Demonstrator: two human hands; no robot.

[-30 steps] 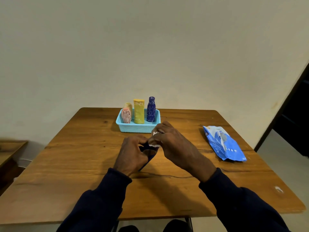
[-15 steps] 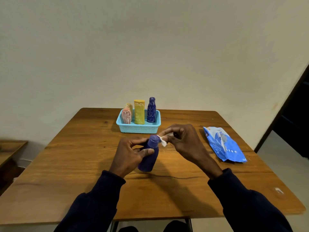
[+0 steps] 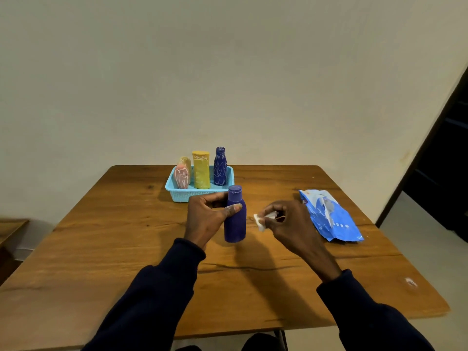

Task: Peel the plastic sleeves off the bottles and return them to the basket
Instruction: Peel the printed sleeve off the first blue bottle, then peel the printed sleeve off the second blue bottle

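Observation:
My left hand (image 3: pixel 207 219) grips a plain purple bottle (image 3: pixel 235 219) upright above the table's middle, thumb across its front. My right hand (image 3: pixel 286 221) is a little to the right of it, apart from the bottle, fingers pinched on a crumpled whitish plastic sleeve (image 3: pixel 260 220). Behind them stands a light blue basket (image 3: pixel 177 196) holding three sleeved bottles: a pink one (image 3: pixel 181 176) with another partly hidden behind it, a yellow one (image 3: pixel 201 169) and a dark blue one (image 3: pixel 219 166) with white squiggles.
A blue and white plastic bag (image 3: pixel 329 216) lies on the wooden table (image 3: pixel 101 249) to the right of my hands. The table's right edge drops to a grey floor beside a dark doorway (image 3: pixel 445 160). A wall stands behind the basket.
The right hand pulled the whitish sleeve off the purple bottle's top and moved away to the right. The left hand tipped the bottle upright and raised it.

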